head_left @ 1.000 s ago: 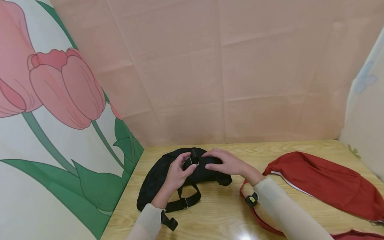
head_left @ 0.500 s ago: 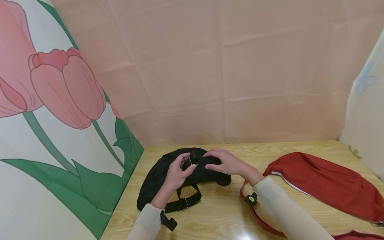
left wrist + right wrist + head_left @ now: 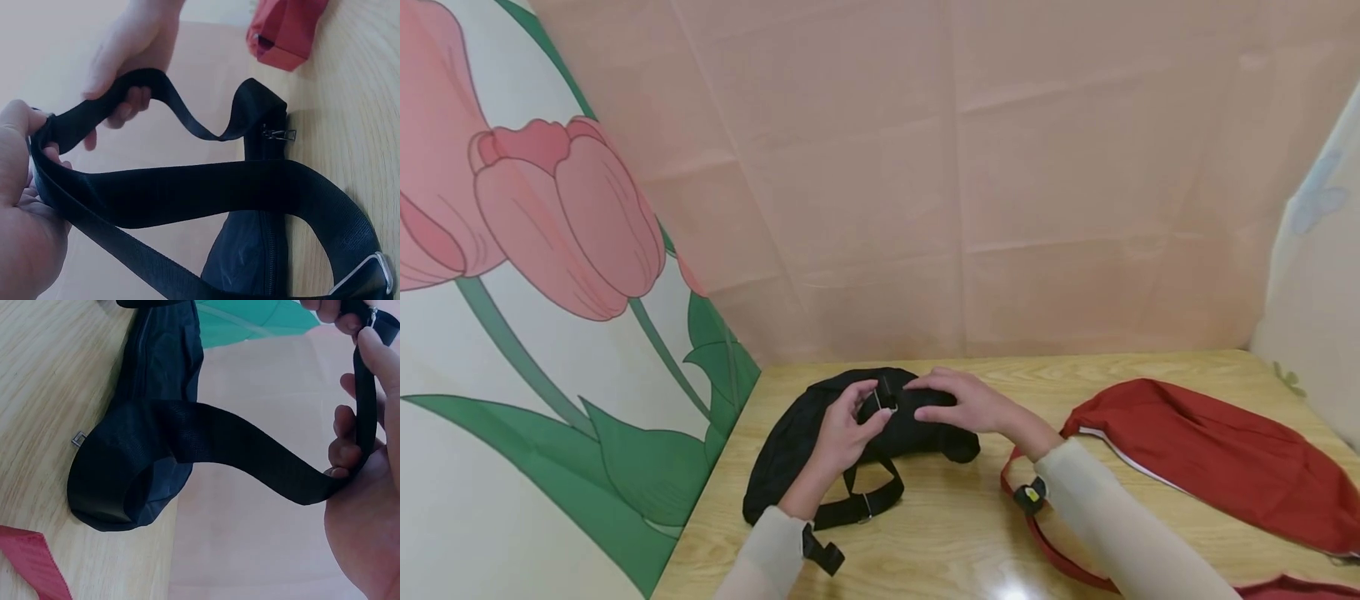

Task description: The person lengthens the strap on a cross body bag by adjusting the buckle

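- In the middle, the left hand [image 3: 841,433] pinches a flat black webbing strap [image 3: 187,190] near a small metal slider [image 3: 371,317]
- Just beside it, the right hand [image 3: 966,402] has its fingers curled around the same strap
- Strap loops down to a curved black fabric bag [image 3: 786,446] lying on a light wood-grain table [image 3: 958,537]
- Off right, well apart, sits a long red fabric bag [image 3: 1198,462] with white edging

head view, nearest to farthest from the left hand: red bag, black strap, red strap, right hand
1. Black strap, gripped by the left hand
2. Right hand, to its right
3. Red strap, farther right
4. Red bag, far right
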### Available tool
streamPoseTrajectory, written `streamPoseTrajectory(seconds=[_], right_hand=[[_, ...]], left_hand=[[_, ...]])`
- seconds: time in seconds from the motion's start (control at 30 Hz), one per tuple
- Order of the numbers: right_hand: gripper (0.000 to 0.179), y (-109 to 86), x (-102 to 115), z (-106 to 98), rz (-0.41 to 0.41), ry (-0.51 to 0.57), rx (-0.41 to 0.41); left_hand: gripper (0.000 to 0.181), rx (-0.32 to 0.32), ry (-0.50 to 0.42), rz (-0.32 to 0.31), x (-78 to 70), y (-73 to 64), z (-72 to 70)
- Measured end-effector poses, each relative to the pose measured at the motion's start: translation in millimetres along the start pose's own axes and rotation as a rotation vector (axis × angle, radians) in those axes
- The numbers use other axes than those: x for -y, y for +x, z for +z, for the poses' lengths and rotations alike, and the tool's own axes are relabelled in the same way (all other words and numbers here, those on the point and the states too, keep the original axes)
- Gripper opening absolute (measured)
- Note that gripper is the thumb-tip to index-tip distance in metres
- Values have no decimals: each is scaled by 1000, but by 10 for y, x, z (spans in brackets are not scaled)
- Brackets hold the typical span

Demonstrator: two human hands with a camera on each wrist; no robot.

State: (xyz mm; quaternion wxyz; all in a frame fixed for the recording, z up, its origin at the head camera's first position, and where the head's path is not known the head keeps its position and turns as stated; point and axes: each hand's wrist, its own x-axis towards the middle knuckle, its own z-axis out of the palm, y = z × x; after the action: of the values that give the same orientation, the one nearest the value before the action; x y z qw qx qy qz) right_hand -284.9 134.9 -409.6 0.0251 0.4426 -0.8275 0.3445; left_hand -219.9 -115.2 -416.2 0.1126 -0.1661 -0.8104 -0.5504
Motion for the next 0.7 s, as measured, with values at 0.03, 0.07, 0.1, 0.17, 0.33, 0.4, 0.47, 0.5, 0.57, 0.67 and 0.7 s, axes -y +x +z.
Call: streamPoseTrajectory(seconds=[0.03, 0.07, 0.1, 0.17, 0.33, 0.4, 0.47, 0.5, 0.57, 0.67, 0.7], right_hand=[[47, 4, 6, -2, -7, -3, -4], [47, 7, 11, -4, -13, -6, -8], [47, 9, 17, -7, -19, -12, -13], [47, 10, 19, -9, -27, -18, -20], [43, 3, -11, -16, -29, -17, -25], [43, -1, -26, -16, -25, -22, -27], [42, -3, -33, -19, -11, -25, -23], [42, -2, -27, -20, -4, -29, -17], [44, 1, -8, -18, 12, -38, 1], [45, 8, 55, -15, 24, -53, 27], [45, 11, 76, -12, 20, -57, 31]], left_hand=[[44, 1, 4, 3, -3, -2, -4], [44, -1, 10, 7, -1, -3, -6], [44, -1, 12, 10, 2, -3, -9], [44, -1, 15, 17, 7, -6, -15], [43, -10, 34, 20, 12, -4, -25], [43, -15, 45, 15, 13, -2, -27], [43, -21, 46, 8, 16, -2, -25], [43, -20, 39, 0, 17, -1, -20], [43, -14, 31, -16, 16, -2, -9], [44, -3, 25, -15, 22, -15, 0], [45, 1, 22, -9, 18, -18, 2]])
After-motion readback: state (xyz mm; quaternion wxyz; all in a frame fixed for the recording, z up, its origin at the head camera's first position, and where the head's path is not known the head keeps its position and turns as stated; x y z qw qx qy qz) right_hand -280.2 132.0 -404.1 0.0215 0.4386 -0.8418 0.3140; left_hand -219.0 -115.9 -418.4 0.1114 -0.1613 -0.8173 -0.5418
